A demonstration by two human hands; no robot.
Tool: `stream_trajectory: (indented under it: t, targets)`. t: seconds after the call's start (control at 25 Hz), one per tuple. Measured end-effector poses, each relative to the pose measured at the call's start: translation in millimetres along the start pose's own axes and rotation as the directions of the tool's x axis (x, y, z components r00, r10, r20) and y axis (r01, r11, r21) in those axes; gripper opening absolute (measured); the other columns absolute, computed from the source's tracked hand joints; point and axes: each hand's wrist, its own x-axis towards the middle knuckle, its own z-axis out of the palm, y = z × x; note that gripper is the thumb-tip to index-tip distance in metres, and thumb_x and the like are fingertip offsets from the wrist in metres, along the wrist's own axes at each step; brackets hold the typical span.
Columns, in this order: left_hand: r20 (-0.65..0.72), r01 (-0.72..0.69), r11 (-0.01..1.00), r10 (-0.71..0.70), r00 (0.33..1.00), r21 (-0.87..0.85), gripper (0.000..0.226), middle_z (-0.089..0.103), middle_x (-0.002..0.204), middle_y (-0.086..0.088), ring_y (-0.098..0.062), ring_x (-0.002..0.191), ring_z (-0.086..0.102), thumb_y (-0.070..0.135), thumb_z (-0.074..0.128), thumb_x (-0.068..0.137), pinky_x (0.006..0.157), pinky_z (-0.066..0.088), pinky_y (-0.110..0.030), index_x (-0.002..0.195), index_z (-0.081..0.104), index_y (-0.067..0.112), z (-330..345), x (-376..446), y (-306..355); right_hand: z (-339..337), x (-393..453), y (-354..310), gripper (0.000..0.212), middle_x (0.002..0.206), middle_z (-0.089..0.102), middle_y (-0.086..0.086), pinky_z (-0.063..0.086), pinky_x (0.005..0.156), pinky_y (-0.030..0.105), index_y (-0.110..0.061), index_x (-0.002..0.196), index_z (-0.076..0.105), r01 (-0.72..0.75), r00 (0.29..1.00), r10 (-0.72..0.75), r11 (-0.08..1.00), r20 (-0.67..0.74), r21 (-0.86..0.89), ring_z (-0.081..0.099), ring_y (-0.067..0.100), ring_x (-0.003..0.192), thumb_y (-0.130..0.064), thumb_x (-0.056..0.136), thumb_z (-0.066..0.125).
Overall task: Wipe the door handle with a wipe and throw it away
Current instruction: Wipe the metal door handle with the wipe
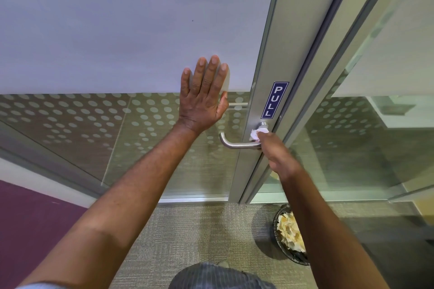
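Observation:
A brushed-steel lever door handle [234, 143] juts from the aluminium frame of a glass door, just below a blue PULL sticker [274, 99]. My right hand [278, 152] pinches a small crumpled white wipe [256, 134] and presses it against the handle's base by the round rose. My left hand [203, 96] lies flat with fingers spread on the frosted glass door [117, 30], left of the handle, holding nothing. A black mesh waste bin [285, 250] stands on the floor at the lower right, partly hidden by my right forearm.
The bin holds several crumpled cream papers [289, 232]. Grey carpet [199, 230] covers the floor in front of the door. A purple wall [28, 230] stands at the lower left. A fixed glass panel [352, 143] sits to the right of the door.

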Motion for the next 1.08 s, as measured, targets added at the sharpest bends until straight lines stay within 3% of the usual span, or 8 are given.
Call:
stream_trajectory:
  t: [0.08, 0.16, 0.28, 0.36, 0.44, 0.64, 0.84, 1.08]
  targets:
    - [-0.002, -0.002, 1.0, 0.002, 1.0, -0.005, 0.089, -0.028, 0.17, -0.002, -0.023, 0.158, -0.024, 0.04, 0.052, 0.097, 0.129, -0.016, -0.047, 0.166, 0.0, 0.017, 0, 0, 0, 6, 4, -3, 0.017, 0.102, 0.063, 0.006, 0.045, 0.096, 0.031, -0.014, 0.099, 0.063, -0.006, 0.996, -0.037, 0.887, -0.084, -0.461, 0.059, 0.029, 0.099, -0.017, 0.101, 0.046]
    - [-0.002, -0.011, 1.0, 0.011, 1.0, -0.018, 0.093, -0.028, 0.17, -0.002, -0.023, 0.158, -0.024, 0.041, 0.051, 0.098, 0.129, -0.016, -0.047, 0.165, -0.009, 0.018, 0, 0, 0, 6, 5, -3, 0.013, 0.097, 0.06, 0.003, 0.044, 0.093, 0.037, -0.018, 0.091, 0.058, 0.035, 0.991, -0.103, 0.83, -0.091, -0.557, 0.059, 0.028, 0.094, -0.021, 0.101, 0.05]
    - [-0.002, -0.012, 1.0, 0.012, 1.0, -0.019, 0.095, -0.028, 0.17, -0.001, -0.023, 0.158, -0.025, 0.041, 0.052, 0.097, 0.129, -0.016, -0.047, 0.164, -0.012, 0.019, 0, 0, 1, 0, -2, 2, 0.022, 0.094, 0.065, 0.002, 0.038, 0.066, 0.026, -0.021, 0.085, 0.063, 0.019, 1.0, -0.018, 0.998, -0.009, 0.052, 0.049, 0.014, 0.073, -0.022, 0.103, 0.051]
    - [-0.005, -0.008, 1.0, 0.008, 1.0, -0.003, 0.094, -0.027, 0.171, -0.002, -0.023, 0.158, -0.024, 0.041, 0.054, 0.096, 0.129, -0.015, -0.047, 0.166, -0.004, 0.017, 2, 0, 1, -2, -11, 7, 0.02, 0.083, 0.064, -0.003, 0.037, 0.064, 0.024, -0.025, 0.099, 0.063, -0.178, 0.981, 0.097, 0.794, 0.168, 0.581, 0.045, 0.009, 0.066, -0.03, 0.107, 0.046]
    - [-0.004, -0.001, 1.0, 0.001, 1.0, 0.008, 0.087, -0.022, 0.173, -0.003, -0.023, 0.158, -0.024, 0.041, 0.055, 0.095, 0.129, -0.015, -0.048, 0.164, 0.01, 0.013, 3, 0, 0, 0, -15, 12, 0.025, 0.071, 0.055, -0.007, 0.037, 0.067, 0.028, -0.03, 0.095, 0.061, -0.268, 0.962, 0.123, 0.601, 0.244, 0.753, 0.045, 0.008, 0.062, -0.042, 0.107, 0.043]
    - [-0.014, 0.019, 1.0, -0.019, 1.0, 0.0, 0.078, 0.008, 0.171, -0.008, -0.022, 0.159, -0.021, 0.039, 0.054, 0.095, 0.129, -0.012, -0.048, 0.16, 0.021, 0.014, 6, 0, 1, 41, -36, 12, 0.024, 0.089, 0.058, -0.012, 0.032, 0.093, 0.03, -0.028, 0.101, 0.059, -0.224, 0.961, 0.265, 0.575, 0.08, 0.787, 0.052, 0.004, 0.078, -0.04, 0.108, 0.04]
    - [-0.022, 0.015, 1.0, -0.015, 1.0, -0.012, 0.096, -0.026, 0.171, -0.001, -0.022, 0.159, -0.023, 0.04, 0.052, 0.096, 0.129, -0.013, -0.049, 0.165, -0.011, 0.02, 5, -1, 3, 78, -47, 7, 0.017, 0.097, 0.056, -0.015, 0.034, 0.073, 0.025, -0.029, 0.12, 0.055, -0.194, 0.961, 0.274, 0.72, -0.017, 0.666, 0.048, 0.005, 0.081, -0.025, 0.107, 0.045]
    - [-0.013, 0.005, 1.0, -0.005, 1.0, -0.021, 0.097, -0.028, 0.17, -0.001, -0.023, 0.158, -0.023, 0.04, 0.053, 0.096, 0.129, -0.015, -0.048, 0.164, -0.012, 0.019, 6, -2, 2, 45, -23, 13, 0.017, 0.092, 0.06, -0.01, 0.04, 0.076, 0.023, -0.024, 0.108, 0.061, -0.076, 0.96, 0.221, 0.794, -0.17, 0.603, 0.053, 0.005, 0.08, -0.03, 0.108, 0.045]
